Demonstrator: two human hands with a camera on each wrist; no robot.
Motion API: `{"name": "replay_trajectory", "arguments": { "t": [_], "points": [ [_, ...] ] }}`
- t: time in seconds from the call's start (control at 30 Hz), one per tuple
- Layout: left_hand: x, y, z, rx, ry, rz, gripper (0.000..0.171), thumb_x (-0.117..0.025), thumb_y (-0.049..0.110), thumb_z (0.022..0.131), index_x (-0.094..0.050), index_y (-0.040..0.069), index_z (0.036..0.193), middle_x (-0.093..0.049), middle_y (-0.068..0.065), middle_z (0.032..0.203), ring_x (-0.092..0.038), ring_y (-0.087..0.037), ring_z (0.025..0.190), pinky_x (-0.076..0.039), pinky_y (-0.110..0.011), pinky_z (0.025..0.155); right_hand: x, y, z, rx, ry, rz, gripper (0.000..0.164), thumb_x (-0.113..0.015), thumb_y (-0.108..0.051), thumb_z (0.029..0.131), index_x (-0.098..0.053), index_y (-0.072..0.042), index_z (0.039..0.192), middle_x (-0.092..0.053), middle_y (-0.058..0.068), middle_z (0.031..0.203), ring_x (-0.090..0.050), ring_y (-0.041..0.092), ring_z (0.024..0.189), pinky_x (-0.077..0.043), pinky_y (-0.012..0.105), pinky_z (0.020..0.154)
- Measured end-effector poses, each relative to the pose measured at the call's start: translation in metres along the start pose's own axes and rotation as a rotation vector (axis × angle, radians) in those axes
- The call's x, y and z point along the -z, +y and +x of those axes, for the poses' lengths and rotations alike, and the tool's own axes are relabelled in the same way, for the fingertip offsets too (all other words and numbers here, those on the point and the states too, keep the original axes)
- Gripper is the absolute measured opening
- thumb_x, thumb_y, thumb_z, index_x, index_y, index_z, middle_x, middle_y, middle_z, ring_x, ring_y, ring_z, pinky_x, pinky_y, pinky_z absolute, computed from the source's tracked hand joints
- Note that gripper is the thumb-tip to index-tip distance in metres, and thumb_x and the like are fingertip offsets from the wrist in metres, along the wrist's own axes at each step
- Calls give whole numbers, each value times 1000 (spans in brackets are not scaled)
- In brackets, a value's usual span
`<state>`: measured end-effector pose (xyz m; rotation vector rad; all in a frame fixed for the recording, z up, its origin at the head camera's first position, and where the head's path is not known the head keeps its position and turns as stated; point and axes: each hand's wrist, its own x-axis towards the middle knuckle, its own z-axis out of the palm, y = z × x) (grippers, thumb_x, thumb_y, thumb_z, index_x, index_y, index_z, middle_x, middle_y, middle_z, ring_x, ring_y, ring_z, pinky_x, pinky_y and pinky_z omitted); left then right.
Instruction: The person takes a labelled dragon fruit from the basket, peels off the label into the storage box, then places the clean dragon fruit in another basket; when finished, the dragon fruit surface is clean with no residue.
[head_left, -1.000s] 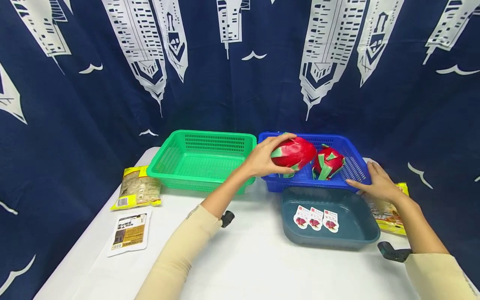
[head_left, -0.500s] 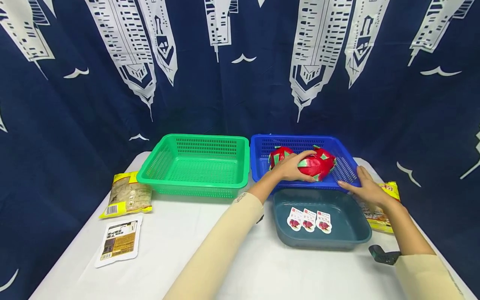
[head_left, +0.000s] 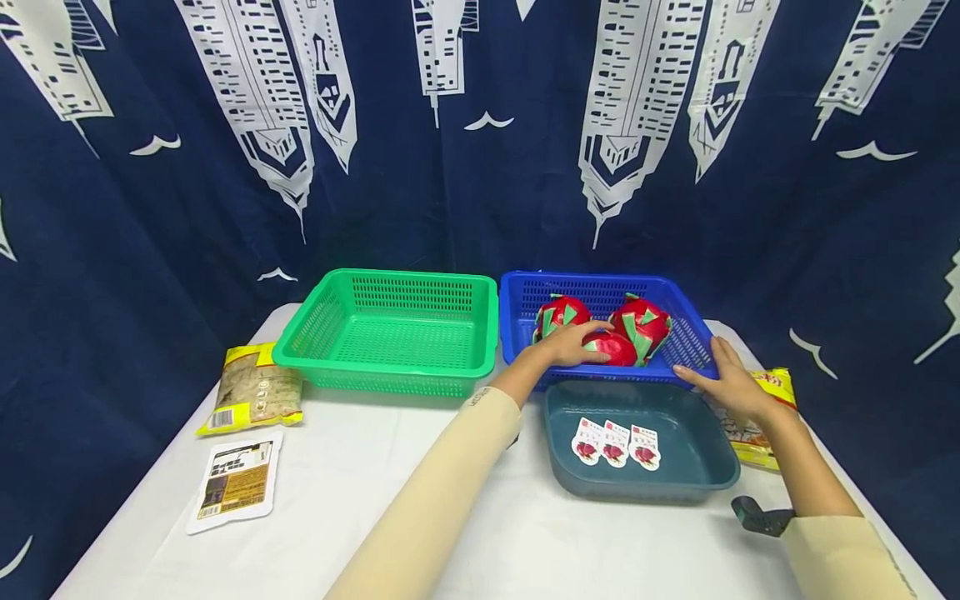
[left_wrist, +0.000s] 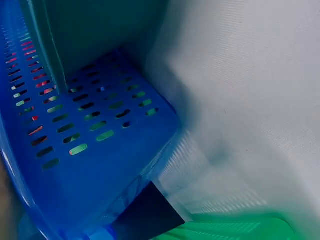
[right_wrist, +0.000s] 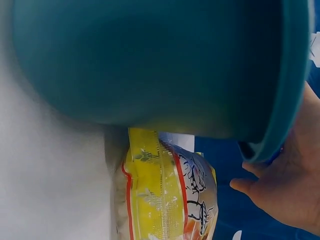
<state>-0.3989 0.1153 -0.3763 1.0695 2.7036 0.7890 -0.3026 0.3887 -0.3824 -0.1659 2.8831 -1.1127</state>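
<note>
In the head view a blue plastic basket (head_left: 600,285) holds three red dragon fruit with green scales. My left hand (head_left: 573,343) reaches in over the near side and holds the front dragon fruit (head_left: 613,348), thumb toward me and fingers over its top. Another dragon fruit (head_left: 561,312) sits behind to the left, and one more (head_left: 643,321) to the right. My right hand (head_left: 727,385) grips the basket's right front corner, thumb on the near rim. The left wrist view shows the slotted blue wall (left_wrist: 100,165), with bits of red and green through the slots.
A green basket (head_left: 480,362) stands left of the blue one. In front is a dark teal bin (head_left: 697,429) with three dragon-fruit labels (head_left: 615,443). Yellow food bags lie at left (head_left: 258,390) and right (head_left: 772,383); a white pouch (head_left: 236,483) lies front left.
My left hand has carried the dragon fruit rightward and lowered it into the blue basket, then back slightly left, between the other two. The right hand stays at the basket corner.
</note>
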Motion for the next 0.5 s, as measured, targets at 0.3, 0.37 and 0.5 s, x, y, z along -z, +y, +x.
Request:
{"name": "replay_trajectory", "arguments": {
  "t": [0.3, 0.37, 0.5],
  "points": [
    [32, -3, -26, -155, 141, -23, 52, -65, 32, 86, -50, 17, 133, -52, -4, 131, -46, -19, 120, -37, -29, 98, 3, -9, 2, -11, 16, -111, 99, -49, -51, 89, 14, 6, 141, 15, 35, 143, -7, 62, 123, -18, 74, 87],
    [47, -3, -43, -169, 203, -15, 47, -66, 32, 86, -54, 17, 129, -55, -3, 126, -48, -18, 116, -38, -28, 95, 3, -14, 0, 0, 46, -197, 97, -48, -52, 89, 6, 11, 140, 8, 40, 141, -7, 62, 123, -17, 74, 87],
    [87, 1, -90, -130, 393, -61, 37, -65, 31, 87, -61, 16, 121, -59, -1, 118, -53, -15, 109, -42, -27, 88, 8, -34, -11, 60, 189, -328, 88, -49, -50, 90, -16, 16, 138, -7, 43, 138, -9, 61, 124, -16, 74, 88]
  ]
}}
